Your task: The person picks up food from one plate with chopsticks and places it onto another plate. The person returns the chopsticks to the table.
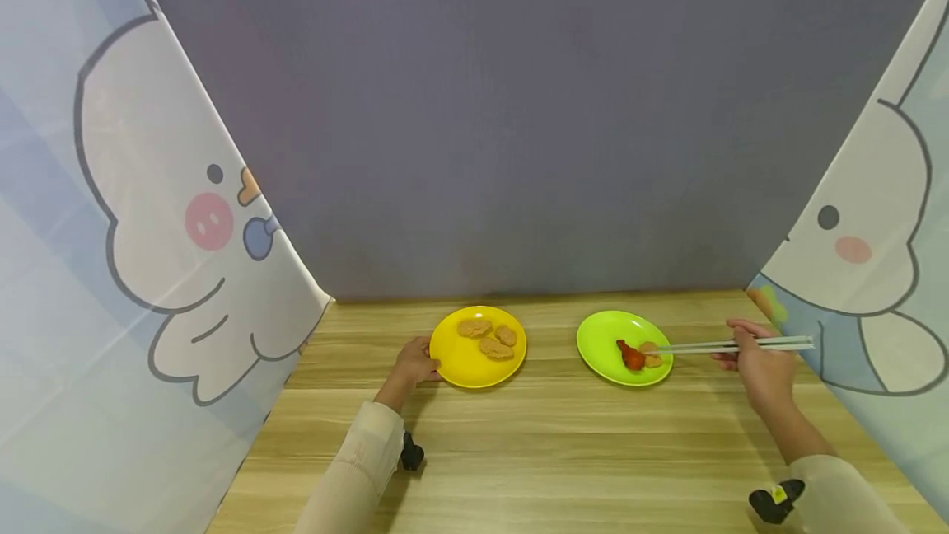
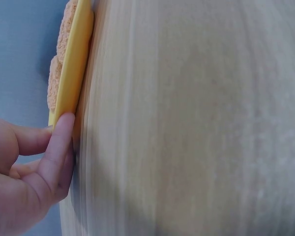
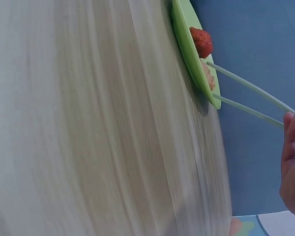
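- Yellow plate: smooth, glossy, plastic-looking — a highlight sits near its far rim.
- Nuggets on the yellow plate: matt, rough, bumpy.
- Green plate, right of the yellow plate: smooth, shiny, plastic-looking.
- Chopsticks, right of the yellow plate: smooth — metal or plastic, unclear.
- Tabletop under the yellow plate: wood-grained, smooth.
- Backdrop behind the yellow plate: matt, cloth-like.
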Motion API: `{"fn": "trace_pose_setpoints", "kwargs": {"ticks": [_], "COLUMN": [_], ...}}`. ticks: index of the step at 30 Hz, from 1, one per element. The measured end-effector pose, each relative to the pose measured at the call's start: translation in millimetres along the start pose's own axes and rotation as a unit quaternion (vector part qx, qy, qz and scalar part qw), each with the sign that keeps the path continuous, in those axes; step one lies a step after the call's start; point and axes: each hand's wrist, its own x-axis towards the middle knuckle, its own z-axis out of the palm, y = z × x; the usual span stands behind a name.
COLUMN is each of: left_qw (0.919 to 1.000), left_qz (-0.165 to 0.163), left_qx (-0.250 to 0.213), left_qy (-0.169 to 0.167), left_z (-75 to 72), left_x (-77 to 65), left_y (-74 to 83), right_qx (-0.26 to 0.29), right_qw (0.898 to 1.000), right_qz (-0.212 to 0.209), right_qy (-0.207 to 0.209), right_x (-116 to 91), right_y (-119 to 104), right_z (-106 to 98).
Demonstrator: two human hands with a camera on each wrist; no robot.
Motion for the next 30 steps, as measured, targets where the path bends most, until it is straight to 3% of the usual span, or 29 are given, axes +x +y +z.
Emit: {"fn": "trace_pose_setpoints", "kwargs": {"ticks": [8,13,20,30], "left_qw": [1.0,1.0,1.0,1.0], "left_qz": [0.001,0.002,0.004,0.004], "left_qx": [0.005,0.005,0.002,0.005], "left_qy": [0.003,0.001,0.0,0.001], "left_z": [0.2,-0.6,-0.7,-2.4], "left_x": [3.0,3.3,1.9,1.6], "left_y": [-3.0,-2.3,-1.8,-1.1], "right_qx": [-0.024,-0.061,-0.131,-0.108], "right_qw": [1.0,0.997,0.984,0.986], "right_qz": [0.007,-0.024,-0.074,-0.112], "right_qy": [0.001,-0.038,-0.095,-0.068], "right_x": [-4,1,8,5], "right_y": [-2,2,7,7], "right_z": [11,12,11,19]}}
